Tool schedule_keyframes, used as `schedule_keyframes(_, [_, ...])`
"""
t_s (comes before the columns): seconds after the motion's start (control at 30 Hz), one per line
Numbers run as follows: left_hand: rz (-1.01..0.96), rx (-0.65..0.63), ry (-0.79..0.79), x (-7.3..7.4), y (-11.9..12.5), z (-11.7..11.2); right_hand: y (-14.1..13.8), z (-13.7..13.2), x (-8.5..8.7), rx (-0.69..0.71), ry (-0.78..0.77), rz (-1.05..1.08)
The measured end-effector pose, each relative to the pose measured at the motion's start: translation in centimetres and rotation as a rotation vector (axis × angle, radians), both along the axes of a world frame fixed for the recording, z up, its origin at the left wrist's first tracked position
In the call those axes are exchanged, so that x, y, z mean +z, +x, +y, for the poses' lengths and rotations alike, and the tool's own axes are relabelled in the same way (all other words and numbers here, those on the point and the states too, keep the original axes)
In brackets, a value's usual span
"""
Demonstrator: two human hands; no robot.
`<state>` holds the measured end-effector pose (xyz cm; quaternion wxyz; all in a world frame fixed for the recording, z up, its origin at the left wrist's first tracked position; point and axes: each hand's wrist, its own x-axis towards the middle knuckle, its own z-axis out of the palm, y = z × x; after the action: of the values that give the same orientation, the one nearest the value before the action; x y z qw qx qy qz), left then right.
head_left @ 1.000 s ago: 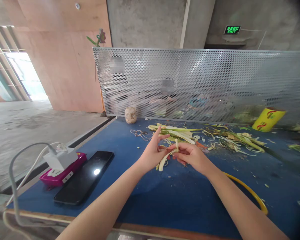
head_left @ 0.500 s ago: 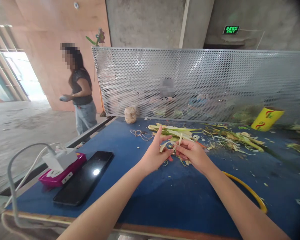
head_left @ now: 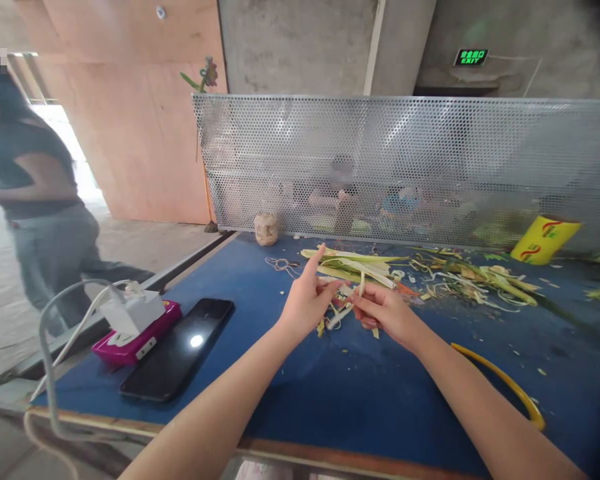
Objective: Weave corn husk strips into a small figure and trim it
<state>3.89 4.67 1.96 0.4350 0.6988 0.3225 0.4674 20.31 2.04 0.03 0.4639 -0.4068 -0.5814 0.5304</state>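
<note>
My right hand (head_left: 387, 312) pinches a narrow pale plant strip (head_left: 363, 283), whose end sticks up above the fingertips. Facing it, my left hand (head_left: 305, 297) has one finger raised, and its other fingers close in on the strip near the right fingertips. What lies between the left fingertips is partly hidden. Below both hands are loose pale strips and scraps (head_left: 340, 316). Long green-and-cream leaf stalks (head_left: 360, 259) lie just behind the hands on the blue table (head_left: 370, 400).
A black phone (head_left: 180, 350) and magenta power strip (head_left: 139, 337) with a white charger lie left. A pale lump (head_left: 266, 229) and perforated metal screen (head_left: 290, 147) stand behind. Right are plant waste (head_left: 480, 283), a yellow roll (head_left: 545, 239) and a yellow hoop (head_left: 505, 383). A person (head_left: 45, 173) walks at left.
The person at left has moved further left and closer. My left fingers have drawn together nearer the strip. The view has shifted slightly left.
</note>
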Motion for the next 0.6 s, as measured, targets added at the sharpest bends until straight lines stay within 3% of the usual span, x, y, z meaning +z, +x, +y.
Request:
schedule_keyframes(0.2, [-0.023,0.060,-0.034,0.32,-0.11,0.24,-0.18,0.11,-0.21,0.008,-0.050,0.062])
schedule_keyframes(0.43, [0.030,-0.157,-0.180,-0.22,-0.32,0.55,-0.06,-0.11,0.18,0.026,-0.059,0.129])
schedule_keyframes(0.6, [0.058,-0.163,-0.204,-0.29,-0.23,0.26,0.00,0.26,-0.18,-0.002,-0.017,0.091])
